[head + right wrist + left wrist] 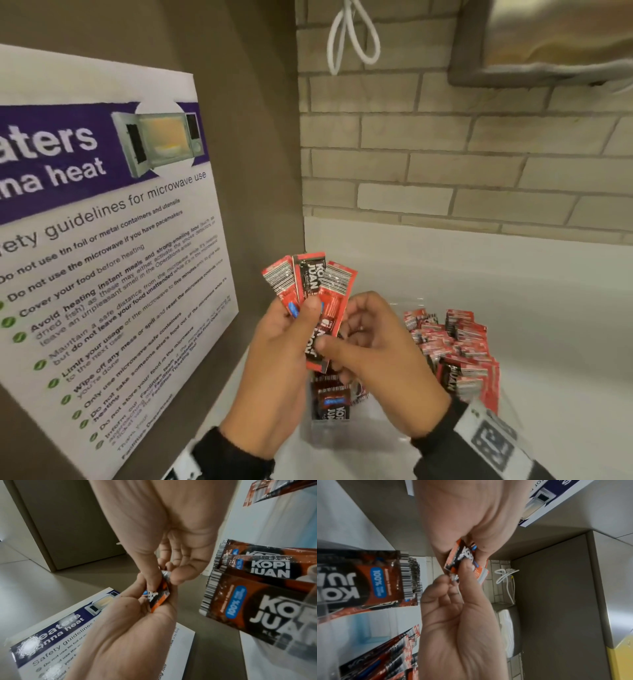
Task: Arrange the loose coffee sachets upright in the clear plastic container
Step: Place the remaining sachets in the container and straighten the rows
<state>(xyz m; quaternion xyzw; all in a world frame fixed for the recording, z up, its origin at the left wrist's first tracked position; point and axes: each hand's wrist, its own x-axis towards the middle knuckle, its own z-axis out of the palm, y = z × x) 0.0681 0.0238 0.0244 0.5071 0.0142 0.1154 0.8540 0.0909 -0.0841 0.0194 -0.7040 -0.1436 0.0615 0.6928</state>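
Sachets [310, 284] are fanned in the left hand [274, 370], pinched too by the right hand [376, 346], above the container [404, 442]; many already stand inside, several remain.

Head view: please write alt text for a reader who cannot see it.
Two hands hold a fan of three red-and-black Kopi Juan coffee sachets above a clear plastic container on a white counter: the left hand grips them, the right hand pinches the lower end of one. More sachets stand packed in the container, and a microwave safety poster hangs to the left.
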